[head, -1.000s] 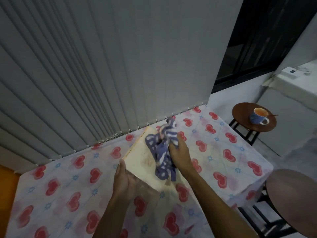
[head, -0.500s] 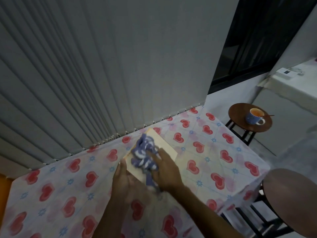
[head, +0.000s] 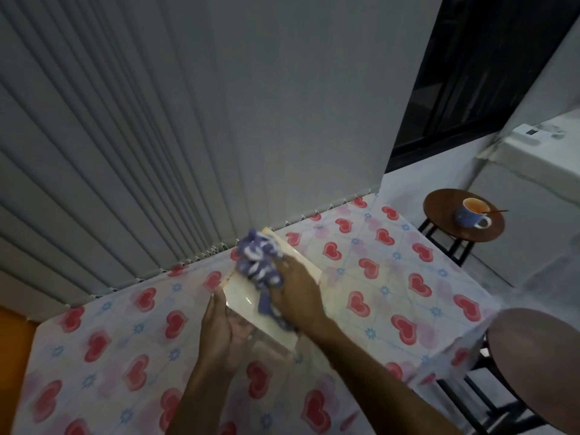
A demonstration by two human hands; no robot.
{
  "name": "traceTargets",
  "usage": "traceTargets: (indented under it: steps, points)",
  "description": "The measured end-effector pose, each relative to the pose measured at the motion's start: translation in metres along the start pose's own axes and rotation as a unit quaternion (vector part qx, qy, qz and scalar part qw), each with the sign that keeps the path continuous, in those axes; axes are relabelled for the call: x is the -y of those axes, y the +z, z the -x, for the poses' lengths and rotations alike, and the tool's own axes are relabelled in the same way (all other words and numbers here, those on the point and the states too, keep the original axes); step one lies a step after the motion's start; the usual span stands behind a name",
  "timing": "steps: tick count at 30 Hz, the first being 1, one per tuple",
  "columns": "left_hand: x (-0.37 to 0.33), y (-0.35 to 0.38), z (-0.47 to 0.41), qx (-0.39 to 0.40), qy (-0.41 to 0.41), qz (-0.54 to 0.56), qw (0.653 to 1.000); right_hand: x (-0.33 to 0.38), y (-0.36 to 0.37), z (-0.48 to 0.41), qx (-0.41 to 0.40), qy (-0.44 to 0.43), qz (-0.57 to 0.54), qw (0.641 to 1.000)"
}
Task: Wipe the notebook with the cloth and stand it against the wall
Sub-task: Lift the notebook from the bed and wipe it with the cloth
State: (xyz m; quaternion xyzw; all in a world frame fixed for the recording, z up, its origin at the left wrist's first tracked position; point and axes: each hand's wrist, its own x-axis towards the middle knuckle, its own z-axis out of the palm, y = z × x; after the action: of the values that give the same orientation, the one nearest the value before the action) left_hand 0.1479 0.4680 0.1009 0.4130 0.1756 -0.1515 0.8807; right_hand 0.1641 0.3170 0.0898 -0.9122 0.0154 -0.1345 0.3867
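Observation:
A cream notebook is tilted above the heart-patterned table, its far edge pointing toward the grey vertical blinds. My left hand grips its near left edge from below. My right hand presses a bunched blue-and-white cloth onto the cover, near the notebook's far end. The cloth and my right hand hide much of the cover.
A small round stool to the right of the table carries a blue cup with a spoon. Another round stool stands at the near right. A white cabinet is at the far right.
My right hand has swept the cloth from the notebook's right side across to its left and far end. The left hand keeps its hold. The view has shifted a little.

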Motion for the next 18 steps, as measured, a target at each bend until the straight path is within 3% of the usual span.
traceTargets:
  steps: [2,4,7,9,11,13,16,18]
  points:
    - [0.001,0.003,0.005,-0.009,0.007,-0.010,1.000,-0.008,-0.011,-0.035,-0.011,0.106,-0.023,0.994]
    - [-0.006,0.005,0.008,-0.018,0.024,-0.010,1.000,-0.004,-0.013,-0.044,-0.030,0.110,-0.034,0.993]
    - [-0.019,0.003,0.007,0.010,0.010,-0.010,1.000,0.029,0.002,0.002,0.004,-0.009,-0.034,0.999]
    - [-0.021,-0.003,0.005,-0.037,-0.006,-0.021,0.999,0.045,0.013,0.038,0.042,-0.122,-0.013,0.992]
    - [-0.018,-0.012,0.003,-0.087,0.002,-0.038,0.995,0.041,0.019,0.037,0.035,-0.172,0.021,0.984]
    - [-0.018,-0.010,0.010,-0.081,0.011,-0.058,0.995,0.034,0.016,0.017,0.003,-0.126,0.024,0.992]
    - [-0.020,-0.004,0.019,-0.043,0.020,-0.019,0.999,0.016,0.002,-0.028,-0.030,0.062,-0.011,0.998]
    - [-0.020,-0.007,0.019,-0.042,0.031,-0.019,0.998,0.010,-0.005,-0.039,-0.046,0.106,-0.040,0.992]
